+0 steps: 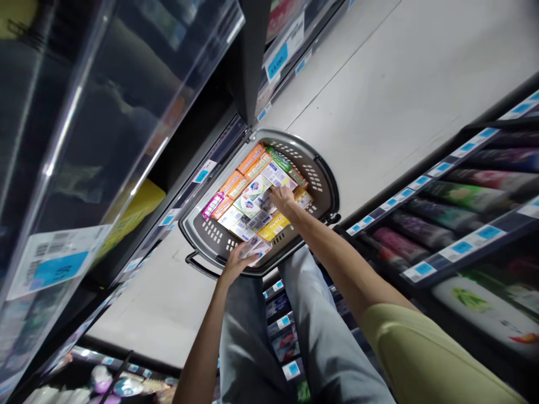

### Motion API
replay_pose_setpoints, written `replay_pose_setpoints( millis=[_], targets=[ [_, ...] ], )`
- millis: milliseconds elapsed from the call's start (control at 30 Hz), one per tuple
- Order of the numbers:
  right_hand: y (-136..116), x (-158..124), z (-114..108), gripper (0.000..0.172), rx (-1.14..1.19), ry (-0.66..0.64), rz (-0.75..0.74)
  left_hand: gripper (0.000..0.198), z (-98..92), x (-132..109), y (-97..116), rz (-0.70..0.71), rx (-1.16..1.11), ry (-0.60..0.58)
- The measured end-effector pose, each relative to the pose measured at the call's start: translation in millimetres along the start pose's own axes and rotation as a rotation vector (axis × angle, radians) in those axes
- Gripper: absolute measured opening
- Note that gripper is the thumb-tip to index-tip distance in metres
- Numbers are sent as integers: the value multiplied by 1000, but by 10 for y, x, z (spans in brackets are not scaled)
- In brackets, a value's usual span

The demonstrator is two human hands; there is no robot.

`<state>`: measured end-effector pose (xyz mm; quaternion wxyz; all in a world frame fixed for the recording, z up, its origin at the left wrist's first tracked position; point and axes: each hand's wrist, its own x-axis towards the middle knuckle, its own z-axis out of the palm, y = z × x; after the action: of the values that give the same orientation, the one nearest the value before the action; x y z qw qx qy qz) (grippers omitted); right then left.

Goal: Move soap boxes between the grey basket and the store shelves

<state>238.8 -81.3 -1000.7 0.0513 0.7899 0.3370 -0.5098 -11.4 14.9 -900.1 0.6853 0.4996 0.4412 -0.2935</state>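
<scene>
A grey shopping basket [327, 160] with slotted walls sits on the floor in front of my legs. Small boxes line it: orange boxes [251, 159], green boxes [280, 159], yellow boxes [274, 225], a magenta box [213, 206] and white-green boxes [247, 206] with a shield emblem, looking like bar soap. My left hand [236, 261] holds a small pale box [257, 250] by the near rim, its print blurred. Over the middle of the boxes, my right hand [282, 197] has curled fingers pointing down; whatever they grip is hidden.
Dark shelving with price labels [278, 60] rises close on the left, behind a clear plastic panel [138, 112]. Rows of bottles [463, 193] fill the shelves on the right. Pale floor [404, 101] runs beyond the basket. More shelf goods [126, 387] show at lower left.
</scene>
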Motion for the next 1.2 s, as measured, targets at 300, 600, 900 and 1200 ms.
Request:
replay_pose_setpoints(
  millis=[300, 600, 900, 1200],
  targets=[
    [225, -766, -247, 40, -96, 33, -182, 49, -177, -2, -66, 14, 33, -36],
    [-323, -728, 180, 34, 68, -19, -376, 40, -252, 80, -131, 254, 285, 69],
    [-27, -403, 350, 39, 551, 692, 382, 35, -271, 487, -185, 208, 334, 162],
    [318, -61, 12, 64, 352, 542, 206, 40, -232, 543, -96, 252, 309, 132]
  ],
)
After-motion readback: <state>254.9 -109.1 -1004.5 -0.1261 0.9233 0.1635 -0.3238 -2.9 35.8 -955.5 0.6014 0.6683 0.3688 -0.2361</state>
